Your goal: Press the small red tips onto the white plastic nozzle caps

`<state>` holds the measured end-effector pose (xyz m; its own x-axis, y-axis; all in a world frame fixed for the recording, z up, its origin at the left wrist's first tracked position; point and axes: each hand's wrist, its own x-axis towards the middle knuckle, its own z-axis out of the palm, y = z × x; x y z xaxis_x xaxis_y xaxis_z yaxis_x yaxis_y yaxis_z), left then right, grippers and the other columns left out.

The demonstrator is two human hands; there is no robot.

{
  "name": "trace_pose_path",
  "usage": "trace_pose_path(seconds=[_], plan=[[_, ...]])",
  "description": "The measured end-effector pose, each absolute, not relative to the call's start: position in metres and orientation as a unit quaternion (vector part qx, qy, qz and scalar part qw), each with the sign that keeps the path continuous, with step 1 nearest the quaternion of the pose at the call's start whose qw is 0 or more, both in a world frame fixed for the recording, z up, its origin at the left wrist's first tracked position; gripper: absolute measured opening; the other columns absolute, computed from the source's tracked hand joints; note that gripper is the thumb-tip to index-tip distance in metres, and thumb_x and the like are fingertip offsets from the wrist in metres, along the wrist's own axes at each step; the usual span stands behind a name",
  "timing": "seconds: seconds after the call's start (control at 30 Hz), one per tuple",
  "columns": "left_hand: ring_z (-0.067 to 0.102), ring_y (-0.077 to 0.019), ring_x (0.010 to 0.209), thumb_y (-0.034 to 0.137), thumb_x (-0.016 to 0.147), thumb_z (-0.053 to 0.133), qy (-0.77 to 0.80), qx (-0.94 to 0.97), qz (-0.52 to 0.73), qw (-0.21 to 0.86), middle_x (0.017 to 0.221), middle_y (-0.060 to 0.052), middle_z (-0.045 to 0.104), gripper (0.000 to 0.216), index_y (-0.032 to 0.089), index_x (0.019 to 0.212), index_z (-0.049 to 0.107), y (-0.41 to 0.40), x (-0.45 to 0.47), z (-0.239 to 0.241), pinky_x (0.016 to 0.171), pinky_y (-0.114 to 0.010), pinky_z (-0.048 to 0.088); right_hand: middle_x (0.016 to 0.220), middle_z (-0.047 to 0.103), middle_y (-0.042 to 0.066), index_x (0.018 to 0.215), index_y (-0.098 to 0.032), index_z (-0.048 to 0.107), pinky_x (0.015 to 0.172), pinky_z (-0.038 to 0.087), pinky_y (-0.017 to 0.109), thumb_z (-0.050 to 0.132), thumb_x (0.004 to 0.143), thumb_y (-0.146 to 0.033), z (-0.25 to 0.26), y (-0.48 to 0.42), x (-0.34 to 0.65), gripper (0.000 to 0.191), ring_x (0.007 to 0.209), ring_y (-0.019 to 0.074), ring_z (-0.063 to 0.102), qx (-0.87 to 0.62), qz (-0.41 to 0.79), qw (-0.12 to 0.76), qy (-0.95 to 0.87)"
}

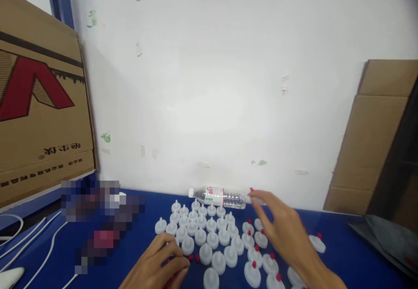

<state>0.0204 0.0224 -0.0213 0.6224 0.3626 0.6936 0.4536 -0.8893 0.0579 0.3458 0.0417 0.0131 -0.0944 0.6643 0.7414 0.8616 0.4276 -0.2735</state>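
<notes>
red tip (pixel 251 189) in right hand (pixel 281 230) over caps (pixel 212 237)

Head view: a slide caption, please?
Left hand and right hand among rows of white plastic caps, some red-tipped, on a blue tabletop.

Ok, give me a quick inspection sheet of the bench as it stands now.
surface: blue tabletop against a white wall.
job's things: white plastic nozzle caps in rows; right-hand ones carry red tips; loose red pieces by the left hand.
clutter: clear plastic water bottle on its side at the wall.
grips: left hand curled on the table by the caps; right hand above tipped caps, hold unclear.
cables: white cables at far left.
surroundings: printed cardboard box left, plain cardboard sheets right.
</notes>
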Motion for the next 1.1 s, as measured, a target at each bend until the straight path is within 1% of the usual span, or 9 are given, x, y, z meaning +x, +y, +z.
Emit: trace_pose_path(seconds=[0.1, 0.2, 0.27, 0.37, 0.5, 0.67, 0.83, 0.93, 1.1], plan=[[0.063, -0.0198, 0.094, 0.008, 0.097, 0.052, -0.27, -0.908, -0.312, 0.075, 0.098, -0.006, 0.069, 0.019, 0.02, 0.106, 0.064, 0.02, 0.021, -0.018, 0.083, -0.027, 0.057, 0.125, 0.072, 0.014, 0.122, -0.019, 0.069, 0.106, 0.05, 0.05, 0.035, 0.105, -0.046, 0.0, 0.062, 0.38, 0.046, 0.12, 0.0307, 0.067, -0.597, -0.085, 0.389, -0.696], [0.062, -0.021, 0.103, 0.011, 0.097, 0.056, -0.305, -0.908, -0.268, 0.101, 0.108, -0.006, 0.068, 0.021, 0.022, 0.112, 0.065, 0.014, 0.022, -0.014, 0.089, -0.028, 0.058, 0.125, 0.073, 0.014, 0.122, -0.017, 0.071, 0.114, 0.041, 0.051, 0.02, 0.107, -0.05, -0.013, 0.066, 0.399, 0.063, 0.129, 0.0314, 0.06, -0.625, -0.01, 0.303, -0.719], [0.061, -0.0236, 0.112, 0.018, 0.097, 0.059, -0.318, -0.907, -0.249, 0.124, 0.119, -0.008, 0.066, 0.025, 0.025, 0.12, 0.064, 0.01, 0.022, -0.014, 0.093, -0.03, 0.058, 0.122, 0.074, 0.013, 0.119, -0.018, 0.073, 0.113, 0.041, 0.05, 0.016, 0.107, -0.053, -0.017, 0.063, 0.404, 0.067, 0.128, 0.0315, 0.061, -0.636, 0.021, 0.271, -0.723], [0.055, -0.0293, 0.126, 0.028, 0.096, 0.062, -0.345, -0.897, -0.23, 0.155, 0.136, -0.009, 0.059, 0.036, 0.028, 0.131, 0.062, 0.006, 0.023, -0.022, 0.101, -0.038, 0.057, 0.119, 0.076, 0.011, 0.116, -0.02, 0.075, 0.107, 0.045, 0.05, 0.017, 0.107, -0.056, -0.02, 0.06, 0.405, 0.068, 0.12, 0.0316, 0.067, -0.643, 0.039, 0.251, -0.722], [0.048, -0.0351, 0.135, 0.028, 0.096, 0.06, -0.374, -0.883, -0.232, 0.161, 0.146, -0.01, 0.053, 0.039, 0.028, 0.135, 0.061, 0.006, 0.028, -0.034, 0.107, -0.049, 0.052, 0.105, 0.079, 0.01, 0.112, -0.021, 0.076, 0.099, 0.048, 0.047, 0.016, 0.108, -0.055, -0.016, 0.059, 0.404, 0.069, 0.106, 0.0306, 0.072, -0.632, 0.04, 0.243, -0.735], [0.047, -0.0369, 0.136, 0.033, 0.098, 0.058, -0.366, -0.885, -0.244, 0.153, 0.145, -0.01, 0.053, 0.035, 0.027, 0.132, 0.064, 0.009, 0.031, -0.04, 0.108, -0.052, 0.051, 0.102, 0.077, 0.011, 0.108, -0.02, 0.074, 0.1, 0.044, 0.047, 0.018, 0.109, -0.047, -0.001, 0.055, 0.393, 0.062, 0.104, 0.0293, 0.07, -0.604, 0.011, 0.269, -0.75], [0.048, -0.0356, 0.134, 0.025, 0.096, 0.062, -0.364, -0.885, -0.242, 0.161, 0.14, -0.008, 0.056, 0.029, 0.028, 0.123, 0.069, 0.011, 0.032, -0.044, 0.109, -0.052, 0.05, 0.098, 0.075, 0.005, 0.099, -0.023, 0.072, 0.103, 0.042, 0.043, 0.026, 0.111, -0.041, 0.013, 0.042, 0.36, 0.051, 0.102, 0.023, 0.067, -0.55, 0.007, 0.279, -0.787], [0.049, -0.0355, 0.132, 0.023, 0.093, 0.065, -0.348, -0.896, -0.221, 0.168, 0.139, -0.008, 0.056, 0.036, 0.03, 0.128, 0.066, 0.012, 0.032, -0.042, 0.107, -0.051, 0.051, 0.094, 0.073, 0.004, 0.092, -0.022, 0.07, 0.107, 0.04, 0.046, 0.033, 0.11, -0.035, 0.013, 0.034, 0.339, 0.044, 0.105, 0.0229, 0.065, -0.505, 0.001, 0.262, -0.823], [0.046, -0.0364, 0.132, 0.016, 0.091, 0.065, -0.348, -0.902, -0.205, 0.152, 0.139, -0.007, 0.053, 0.041, 0.032, 0.129, 0.065, 0.008, 0.035, -0.035, 0.107, -0.057, 0.048, 0.089, 0.073, 0.004, 0.083, -0.02, 0.068, 0.113, 0.036, 0.053, 0.032, 0.11, -0.029, 0.006, 0.026, 0.32, 0.046, 0.103, 0.0227, 0.066, -0.475, -0.019, 0.236, -0.847]])
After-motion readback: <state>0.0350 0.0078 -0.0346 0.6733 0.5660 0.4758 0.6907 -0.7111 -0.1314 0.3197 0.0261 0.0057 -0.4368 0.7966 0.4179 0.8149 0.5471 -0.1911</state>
